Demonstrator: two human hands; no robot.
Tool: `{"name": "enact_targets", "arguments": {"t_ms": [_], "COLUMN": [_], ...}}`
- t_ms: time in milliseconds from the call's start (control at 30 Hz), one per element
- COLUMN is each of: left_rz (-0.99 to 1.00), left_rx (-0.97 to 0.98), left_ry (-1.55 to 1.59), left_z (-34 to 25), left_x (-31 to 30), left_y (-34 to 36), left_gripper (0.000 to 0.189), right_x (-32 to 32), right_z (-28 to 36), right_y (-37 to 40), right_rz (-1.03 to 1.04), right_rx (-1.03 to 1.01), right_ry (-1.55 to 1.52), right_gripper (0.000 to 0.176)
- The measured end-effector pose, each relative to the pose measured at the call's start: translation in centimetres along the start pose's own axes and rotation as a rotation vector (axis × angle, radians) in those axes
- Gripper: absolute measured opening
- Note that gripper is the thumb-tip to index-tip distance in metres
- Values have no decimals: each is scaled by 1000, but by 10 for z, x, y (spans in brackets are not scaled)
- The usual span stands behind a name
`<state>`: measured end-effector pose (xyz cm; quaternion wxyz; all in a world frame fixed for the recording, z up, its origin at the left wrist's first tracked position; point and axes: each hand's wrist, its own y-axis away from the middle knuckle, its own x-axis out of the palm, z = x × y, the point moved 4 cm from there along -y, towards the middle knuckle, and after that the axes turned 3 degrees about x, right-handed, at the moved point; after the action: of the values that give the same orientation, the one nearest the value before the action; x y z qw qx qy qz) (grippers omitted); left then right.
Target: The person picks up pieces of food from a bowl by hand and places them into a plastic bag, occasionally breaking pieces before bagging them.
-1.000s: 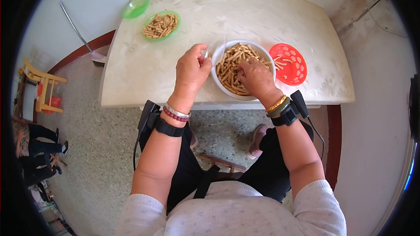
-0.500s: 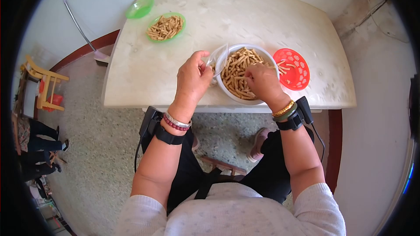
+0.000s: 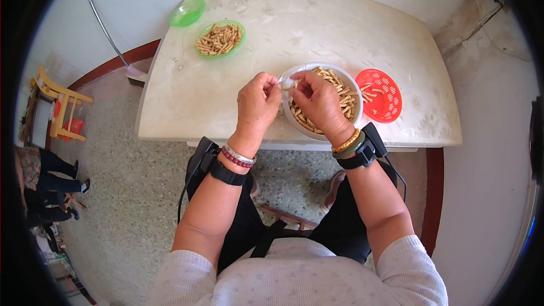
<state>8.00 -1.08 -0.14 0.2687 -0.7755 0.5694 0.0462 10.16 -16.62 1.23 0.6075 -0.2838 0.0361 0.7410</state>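
Observation:
My left hand [image 3: 256,102] is closed, pinching a small clear plastic bag [image 3: 285,86] at the left rim of a white bowl. The white bowl [image 3: 358,114] is heaped with short tan snack sticks [image 3: 347,101]. Over the bowl, my right hand [image 3: 322,102] has its fingers pinched together at the mouth of the bag. A bit of a tan snack stick shows at those fingertips, mostly hidden by them. Part of the bowl's contents lies out of sight beneath the right hand.
Right of the bowl sits a red perforated basket [image 3: 385,107] with a few sticks. A green plate [image 3: 242,33] of sticks and a green dish [image 3: 188,13] stand at the table's [image 3: 215,96] back left. A broom [image 3: 110,39], a wooden chair [image 3: 67,102] and people's legs [image 3: 56,173] are at left.
My right hand has come up out of the snack sticks and moved left to the bag. The left hand still grips the bag, now closer to the right hand.

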Motion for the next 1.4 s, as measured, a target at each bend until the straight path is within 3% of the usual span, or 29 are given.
{"name": "enact_targets", "arguments": {"t_ms": [33,100,167,233,300,367,433,500,633,867,967,1067,1100,1167,1200,1233,1300,1400], "left_rz": [2,0,-10,-26,-47,-40,-33,87,111,-2,-74,-151,-149,-70,-44,-1,98,107], "left_rx": [-1,58,85,118,120,123,124,66,85,151,153,167,171,215,270,328,269,263], "left_ry": [-1,-44,-46,-46,52,53,48,-41,-64,44,114,228,232,213,171,106,170,152], "left_z": [1,0,1,-3,-10,-15,-15,-12,-14,-17,-28,-32,-34,-44,-53,-62,-64,-65], "left_x": [0,0,4,7,7,6,5,6,2,-10,-21,-24,-24,-18,-16,-12,0,11], "left_y": [-1,-4,-10,-16,-20,-20,-16,-11,-4,-3,-1,3,7,17,22,27,34,36], "left_gripper": [6,4,4,4,6,6,6,8,12,20,21,16,16,13,11,14,19,27], "right_x": [1,-6,-24,-42,-47,-45,-36,-22,1,6,-13,-34,-39,-45,-44,-46,-42,-40], "right_z": [-5,-20,-37,-54,-59,-50,-47,-44,-41,-54,-55,-51,-48,-49,-48,-47,-42,-36], "right_y": [-2,-8,-7,-6,-1,8,11,15,18,19,18,13,12,17,20,21,26,29], "right_rz": [0,-90,-118,-86,-25,10,62,110,121,143,132,14,8,52,67,58,178,243], "right_rx": [2,34,123,257,254,58,114,-91,-199,-93,-61,202,201,501,538,536,600,571], "right_ry": [-2,-326,-325,-150,35,282,259,343,589,726,475,0,2,-614,-732,-735,-990,-1025], "right_gripper": [20,22,17,15,14,14,12,10,13,15,9,14,14,16,18,18,16,16]}}
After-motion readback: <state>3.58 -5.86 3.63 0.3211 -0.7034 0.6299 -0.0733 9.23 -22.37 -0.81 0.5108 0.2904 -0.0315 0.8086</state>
